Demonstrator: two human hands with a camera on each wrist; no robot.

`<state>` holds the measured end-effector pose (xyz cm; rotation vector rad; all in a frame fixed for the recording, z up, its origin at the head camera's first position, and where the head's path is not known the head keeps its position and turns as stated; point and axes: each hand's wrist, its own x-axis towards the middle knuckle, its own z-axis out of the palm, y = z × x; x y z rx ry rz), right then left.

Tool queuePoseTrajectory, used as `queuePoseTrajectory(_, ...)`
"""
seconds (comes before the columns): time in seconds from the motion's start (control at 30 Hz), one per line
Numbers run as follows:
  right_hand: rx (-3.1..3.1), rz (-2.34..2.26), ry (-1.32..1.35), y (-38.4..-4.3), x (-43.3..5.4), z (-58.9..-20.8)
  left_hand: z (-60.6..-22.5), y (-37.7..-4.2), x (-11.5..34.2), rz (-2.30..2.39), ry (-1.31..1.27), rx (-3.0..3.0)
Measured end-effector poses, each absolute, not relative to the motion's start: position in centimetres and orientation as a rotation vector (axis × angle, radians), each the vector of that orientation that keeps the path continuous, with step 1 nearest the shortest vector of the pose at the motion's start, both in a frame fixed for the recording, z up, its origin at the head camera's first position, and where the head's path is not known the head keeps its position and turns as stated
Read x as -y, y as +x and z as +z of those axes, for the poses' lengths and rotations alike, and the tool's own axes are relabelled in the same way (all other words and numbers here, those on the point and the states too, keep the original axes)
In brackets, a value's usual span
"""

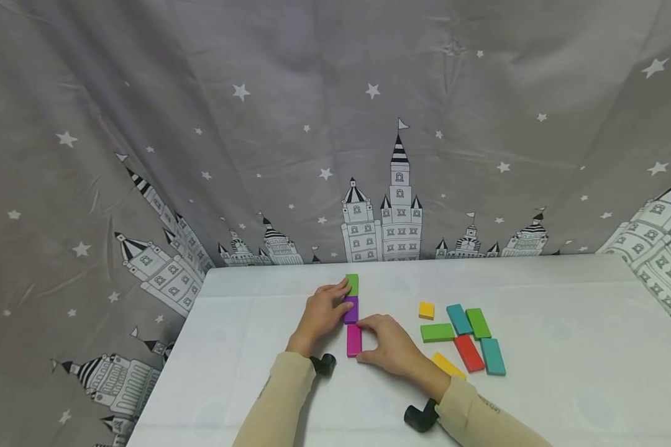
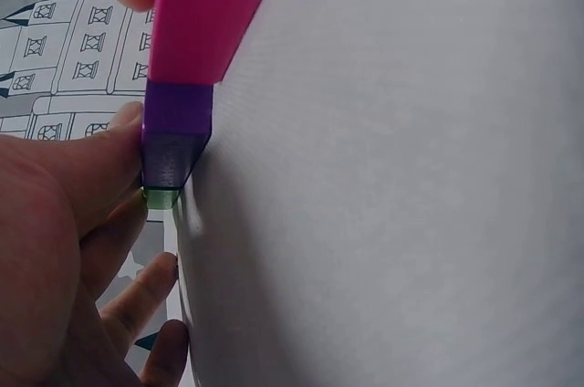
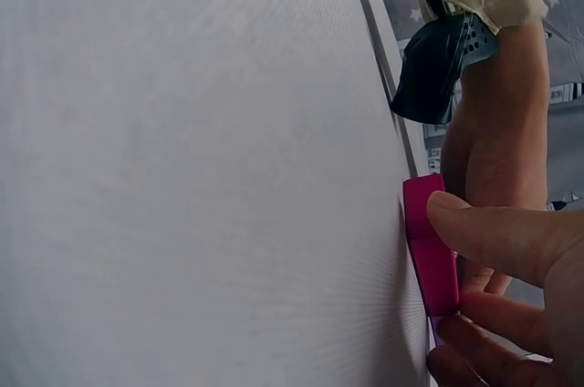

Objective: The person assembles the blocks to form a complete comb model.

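On the white table, a green block [image 1: 353,284], a purple block [image 1: 351,310] and a magenta block [image 1: 355,341] lie in an upright line in the head view. My left hand [image 1: 323,314] rests along the line's left side, its thumb against the purple block and its other fingers by the green one. With thumb and fingers at its two ends, my right hand [image 1: 392,346] pinches the magenta block. The left wrist view shows the magenta block [image 2: 201,13] right up against the purple block [image 2: 178,118]. In the right wrist view my right thumb touches the magenta block [image 3: 429,241].
Several loose blocks lie to the right: a small yellow one [image 1: 427,310], a green one [image 1: 437,333], a red one [image 1: 469,353], teal ones [image 1: 492,356] and a yellow one [image 1: 448,365] partly behind my right wrist. A grey castle-print curtain [image 1: 291,155] hangs behind the table.
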<state>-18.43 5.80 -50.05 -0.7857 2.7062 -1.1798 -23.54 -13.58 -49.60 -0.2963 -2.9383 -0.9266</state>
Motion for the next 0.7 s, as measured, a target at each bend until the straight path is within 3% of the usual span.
queuePoseTrajectory(0.7,-2.797,-1.128,-0.786,-18.18,-5.09,-49.85,-49.6,-23.32,13.55,-0.918,-0.306,2.943)
